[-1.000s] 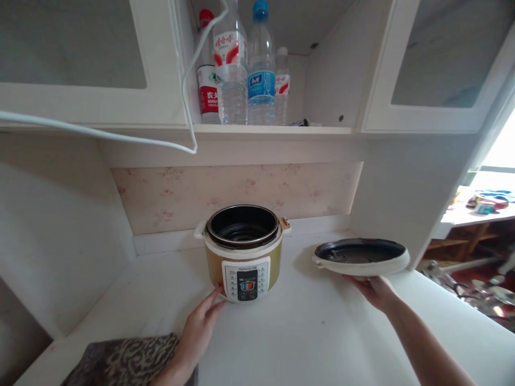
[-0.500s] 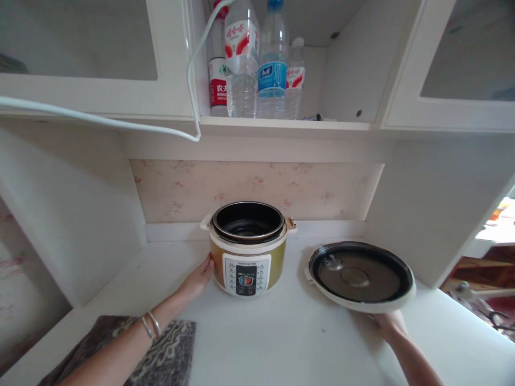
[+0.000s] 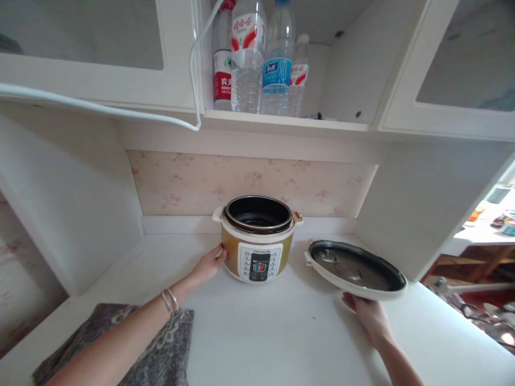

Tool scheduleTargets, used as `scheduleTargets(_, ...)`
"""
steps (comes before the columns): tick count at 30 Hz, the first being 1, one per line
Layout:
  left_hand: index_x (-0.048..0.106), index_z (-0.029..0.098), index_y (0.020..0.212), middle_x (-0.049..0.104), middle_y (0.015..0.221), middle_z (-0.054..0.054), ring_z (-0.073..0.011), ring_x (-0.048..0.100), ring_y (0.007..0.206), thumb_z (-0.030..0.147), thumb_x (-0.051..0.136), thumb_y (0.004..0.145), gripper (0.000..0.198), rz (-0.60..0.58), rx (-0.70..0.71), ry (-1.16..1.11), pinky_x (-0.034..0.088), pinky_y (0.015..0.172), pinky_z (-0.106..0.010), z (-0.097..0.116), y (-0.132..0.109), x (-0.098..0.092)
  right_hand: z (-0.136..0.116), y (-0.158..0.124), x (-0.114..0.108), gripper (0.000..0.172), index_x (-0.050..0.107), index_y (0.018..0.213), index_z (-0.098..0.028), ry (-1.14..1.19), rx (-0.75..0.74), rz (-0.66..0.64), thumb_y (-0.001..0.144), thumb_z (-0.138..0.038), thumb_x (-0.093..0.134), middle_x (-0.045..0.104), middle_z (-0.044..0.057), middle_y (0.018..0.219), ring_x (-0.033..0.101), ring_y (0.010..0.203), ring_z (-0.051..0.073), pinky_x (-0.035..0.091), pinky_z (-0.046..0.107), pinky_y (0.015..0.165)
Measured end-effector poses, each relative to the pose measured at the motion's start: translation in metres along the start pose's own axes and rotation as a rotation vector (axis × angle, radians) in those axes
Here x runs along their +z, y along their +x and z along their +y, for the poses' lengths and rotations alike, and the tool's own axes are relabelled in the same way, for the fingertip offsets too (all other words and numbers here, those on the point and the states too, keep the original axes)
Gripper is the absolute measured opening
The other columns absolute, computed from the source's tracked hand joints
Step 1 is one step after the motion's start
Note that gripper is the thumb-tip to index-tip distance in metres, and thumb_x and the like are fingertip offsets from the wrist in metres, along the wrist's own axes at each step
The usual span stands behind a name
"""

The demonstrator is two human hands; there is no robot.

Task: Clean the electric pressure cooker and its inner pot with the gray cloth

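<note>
Near the back of the white surface [image 3: 257, 332] stands a gold-and-white cooker [image 3: 232, 254], upright and uncovered, its dark inner pot [image 3: 257, 213] in view and its control panel [image 3: 260, 264] facing the person. The left grip [image 3: 210, 262] rests its fingers against the cooker's side without closing around it. To the cooker's right, the right grip [image 3: 366, 313] grasps the lid [image 3: 356, 272] from below, holding it tilted, dark inner face upward, above the surface. A grey patterned cloth [image 3: 171, 348] lies partly under the left forearm. Floral wallpaper [image 3: 257, 179] lines the wall behind; overhead, four plastic bottles [image 3: 247, 67] stand in a cabinet [image 3: 281, 119], and a white cable [image 3: 100, 109] hangs in front.
</note>
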State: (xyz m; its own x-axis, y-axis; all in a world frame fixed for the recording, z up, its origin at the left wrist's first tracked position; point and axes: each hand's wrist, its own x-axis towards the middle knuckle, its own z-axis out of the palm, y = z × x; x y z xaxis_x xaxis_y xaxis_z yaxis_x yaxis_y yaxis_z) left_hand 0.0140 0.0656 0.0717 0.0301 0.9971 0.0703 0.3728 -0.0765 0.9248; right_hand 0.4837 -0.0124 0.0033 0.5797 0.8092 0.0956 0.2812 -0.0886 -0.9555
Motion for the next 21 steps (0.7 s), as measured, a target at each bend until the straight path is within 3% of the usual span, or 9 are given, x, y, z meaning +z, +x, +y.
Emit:
scheduleTargets(3,0.063,0.017,0.108,0.068,0.109,-0.012,-0.0231,0.068,0.085,0.043,0.053,0.080,0.040,0.137,0.032,0.004,0.049,0.067,-0.030,0.030,0.000,-0.020,0.003,-0.001,0.001,0.036,0.067,0.079,-0.015,-0.088,0.093,-0.085,0.067,-0.047,0.055,0.072,0.012,0.076,0.069,0.069,0.024,0.053,0.032,0.066)
scheduleTargets(6,0.062,0.019,0.100,0.071,0.096,-0.007,-0.0171,0.066,0.069,0.034,0.048,0.081,0.028,0.288,0.135,0.034,0.046,0.061,-0.026,0.070,0.002,-0.038,0.008,0.002,0.000,0.037,0.068,0.078,-0.015,-0.162,0.102,-0.106,0.069,-0.047,0.051,0.073,0.012,0.078,0.069,0.071,0.025,0.051,0.033,0.069)
scheduleTargets(9,0.063,0.021,0.096,0.071,0.085,-0.004,-0.0159,0.062,0.059,0.041,0.049,0.081,0.029,0.231,0.180,0.153,0.042,0.054,-0.025,0.112,0.005,-0.041,0.013,0.005,-0.003,0.038,0.070,0.076,-0.016,-0.267,0.085,-0.098,0.069,-0.045,0.046,0.073,0.011,0.075,0.068,0.078,0.027,0.048,0.034,0.074)
scheduleTargets(12,0.065,0.018,0.072,0.065,0.063,-0.005,-0.0179,0.058,0.053,0.055,0.052,0.077,0.040,0.144,0.095,0.313,0.036,0.049,-0.026,0.143,0.012,-0.034,0.017,0.007,-0.004,0.038,0.071,0.069,-0.017,-0.394,0.028,-0.114,0.068,-0.045,0.044,0.072,0.011,0.073,0.066,0.083,0.030,0.045,0.037,0.076)
scheduleTargets(16,0.058,0.018,0.053,0.058,0.050,-0.004,-0.0174,0.055,0.052,0.054,0.070,0.061,0.039,0.163,-0.026,0.362,0.032,0.049,-0.025,0.162,0.030,-0.028,0.021,0.009,-0.003,0.040,0.070,0.066,-0.018,-0.431,-0.038,-0.140,0.067,-0.048,0.043,0.072,0.012,0.072,0.065,0.080,0.030,0.044,0.036,0.073)
scheduleTargets(21,0.053,0.015,0.042,0.045,0.036,0.000,-0.0090,0.038,0.036,0.024,0.078,0.053,0.029,0.128,-0.193,0.039,0.023,0.038,-0.022,0.165,0.046,-0.028,0.017,0.009,0.001,0.048,0.067,0.070,-0.016,-0.331,-0.016,-0.183,0.073,-0.056,0.041,0.071,0.010,0.071,0.066,0.067,0.024,0.047,0.031,0.066)
